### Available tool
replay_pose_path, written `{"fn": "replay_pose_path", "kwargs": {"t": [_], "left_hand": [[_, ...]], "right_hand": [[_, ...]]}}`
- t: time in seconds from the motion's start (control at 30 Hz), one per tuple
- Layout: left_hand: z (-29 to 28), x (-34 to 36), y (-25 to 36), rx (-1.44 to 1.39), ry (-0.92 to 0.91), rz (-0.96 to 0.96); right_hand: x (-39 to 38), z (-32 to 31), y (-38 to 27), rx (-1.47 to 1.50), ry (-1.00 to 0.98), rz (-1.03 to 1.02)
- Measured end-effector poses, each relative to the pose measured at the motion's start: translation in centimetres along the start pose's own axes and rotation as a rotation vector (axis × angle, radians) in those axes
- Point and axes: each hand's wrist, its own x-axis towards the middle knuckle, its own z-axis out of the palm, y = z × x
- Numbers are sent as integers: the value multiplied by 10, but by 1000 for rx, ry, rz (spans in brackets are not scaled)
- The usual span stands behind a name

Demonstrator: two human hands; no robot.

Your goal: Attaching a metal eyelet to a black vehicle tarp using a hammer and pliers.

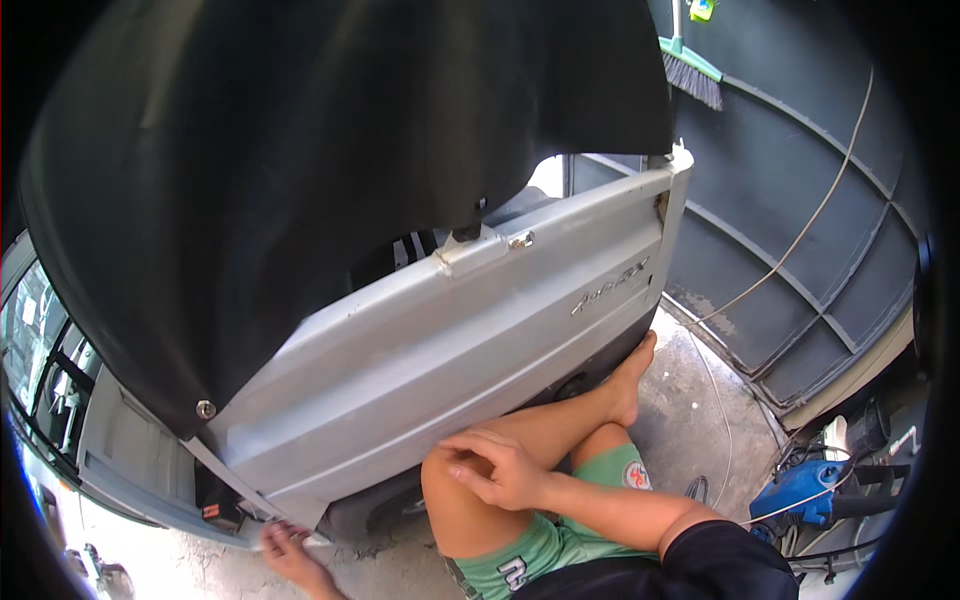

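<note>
A silver side panel (420,360) of a small vehicle's cargo bed runs across in front of me, with a black cover (330,150) hanging over its upper edge. My left hand (287,552) is at the panel's lower left corner, fingers curled together close to the metal edge. Whatever they pinch is too small to make out. On my bent knee rests my right hand (503,470), thumb and fingers loosely apart, holding nothing. A bolt (205,409) shows at the cover's lower left corner. On the panel's top rail there is a metal latch (521,240).
A dark metal gate (770,220) stands at the right, with a thin cable (835,190) hanging across it and a broom (692,75) above. Blue equipment (800,492) with cords lies at the lower right. A tire (385,510) sits low behind the panel.
</note>
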Motion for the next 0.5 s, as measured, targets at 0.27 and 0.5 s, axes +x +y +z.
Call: {"fn": "replay_pose_path", "kwargs": {"t": [0.27,0.5], "left_hand": [[167,-93,120,-190,-704,34],[256,-95,183,-189,-1350,-148]], "right_hand": [[20,-48,-59,-42,-229,-312],[3,-125,-84,23,164,-165]]}}
